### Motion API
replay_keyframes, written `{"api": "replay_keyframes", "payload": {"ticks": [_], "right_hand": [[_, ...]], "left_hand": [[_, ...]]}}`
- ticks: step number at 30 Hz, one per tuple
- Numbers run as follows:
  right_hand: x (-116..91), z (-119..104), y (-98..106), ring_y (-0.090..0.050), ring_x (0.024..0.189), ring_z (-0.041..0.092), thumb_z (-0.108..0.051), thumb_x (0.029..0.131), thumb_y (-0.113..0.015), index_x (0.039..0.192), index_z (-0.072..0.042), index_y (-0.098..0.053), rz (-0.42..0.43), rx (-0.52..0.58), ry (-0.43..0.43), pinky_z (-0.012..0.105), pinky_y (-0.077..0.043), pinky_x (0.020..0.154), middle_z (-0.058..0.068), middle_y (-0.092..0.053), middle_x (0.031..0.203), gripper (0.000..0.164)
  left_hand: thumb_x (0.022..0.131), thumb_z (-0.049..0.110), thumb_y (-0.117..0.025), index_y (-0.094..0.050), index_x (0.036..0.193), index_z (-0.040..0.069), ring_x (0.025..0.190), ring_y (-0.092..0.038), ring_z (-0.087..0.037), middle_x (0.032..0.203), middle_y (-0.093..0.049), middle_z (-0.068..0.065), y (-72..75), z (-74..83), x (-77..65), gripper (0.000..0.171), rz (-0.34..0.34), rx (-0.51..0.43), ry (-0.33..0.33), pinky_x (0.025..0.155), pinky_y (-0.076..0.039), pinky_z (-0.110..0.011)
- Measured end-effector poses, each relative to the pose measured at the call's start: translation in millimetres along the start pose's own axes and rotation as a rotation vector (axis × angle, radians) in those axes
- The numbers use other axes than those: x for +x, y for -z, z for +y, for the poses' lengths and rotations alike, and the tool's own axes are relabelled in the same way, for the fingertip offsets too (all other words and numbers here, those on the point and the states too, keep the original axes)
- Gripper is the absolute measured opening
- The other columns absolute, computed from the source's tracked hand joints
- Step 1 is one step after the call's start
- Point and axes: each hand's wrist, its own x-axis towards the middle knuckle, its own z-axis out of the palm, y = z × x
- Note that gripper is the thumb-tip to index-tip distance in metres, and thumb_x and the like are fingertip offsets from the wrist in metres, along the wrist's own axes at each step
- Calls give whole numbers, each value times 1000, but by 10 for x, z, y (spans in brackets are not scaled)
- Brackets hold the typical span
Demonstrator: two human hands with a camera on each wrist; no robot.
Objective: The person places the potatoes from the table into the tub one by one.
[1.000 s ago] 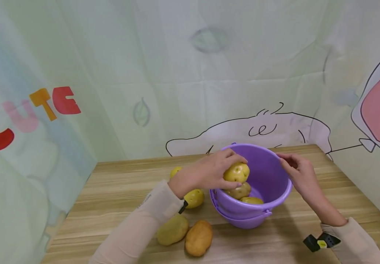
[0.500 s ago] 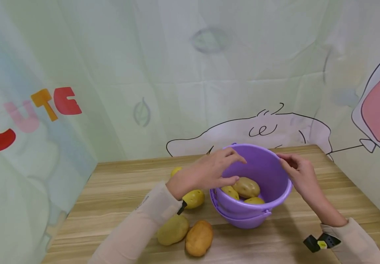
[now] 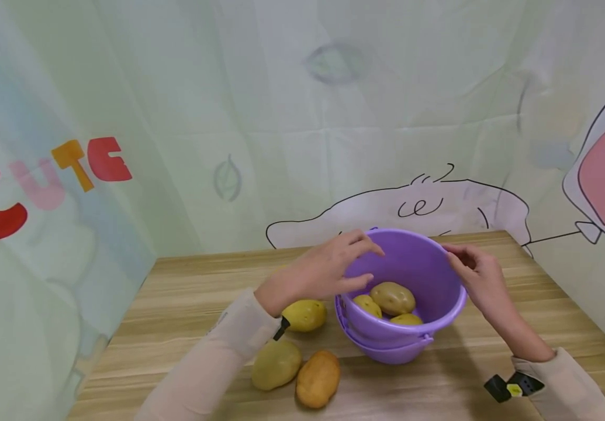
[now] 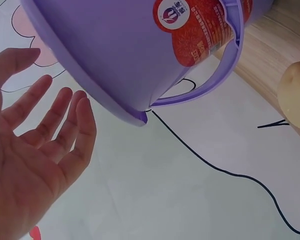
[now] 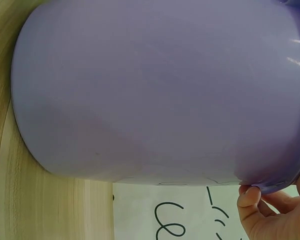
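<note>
Three potatoes sit inside the purple bucket on the desk | right hand pinches the rim, likely to steady it | left hand hangs loose by the opposite side, gripping nothing, probably there for easy access | potatoes look smooth, yellow to tan!

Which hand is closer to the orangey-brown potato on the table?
Left. The left hand is over the left side of the purple bucket, beyond the orangey-brown potato; the right hand pinches the bucket's right rim, farther off.
</note>
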Motion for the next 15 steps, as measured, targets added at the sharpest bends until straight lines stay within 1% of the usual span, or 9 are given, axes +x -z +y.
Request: {"api": "replay_keyframes", "payload": {"ticks": [5, 8, 11, 15], "right_hand": [[-1, 4, -4, -58, 79, 1, -11, 102, -57, 119, 11, -65, 0, -2, -2, 12, -48, 65, 25, -68, 105, 29], [1, 6, -6, -58, 78, 1, -11, 102, -57, 119, 11, -65, 0, -6, -3, 12, -47, 64, 25, -68, 105, 29], [1, 5, -3, -58, 79, 1, -12, 102, -57, 119, 11, -65, -2, -10, -6, 12, -47, 65, 25, -68, 105, 29], [1, -3, 7, -58, 80, 1, -13, 102, -57, 120, 10, -64, -7, -16, -11, 12, -48, 65, 25, -68, 106, 30]], "left_hand": [[98, 23, -63, -59, 131, 12, 111, -53, -17, 126, -54, -4, 36, -29, -69, 35, 9, -34, 8, 94, -46, -28], [98, 24, -63, -59, 131, 12, 108, -53, -15, 125, -54, -4, 55, -50, -120, 36, 11, -47, 18, 92, -47, -28], [98, 24, -63, -59, 131, 12, 104, -55, -14, 126, -53, -3, 73, -70, -178, 36, 17, -60, 19, 88, -48, -26], [98, 23, -63, -59, 130, 11, 100, -56, -14, 124, -53, 0, 103, -90, -255, 34, 34, -78, 5, 81, -48, -23]]}}
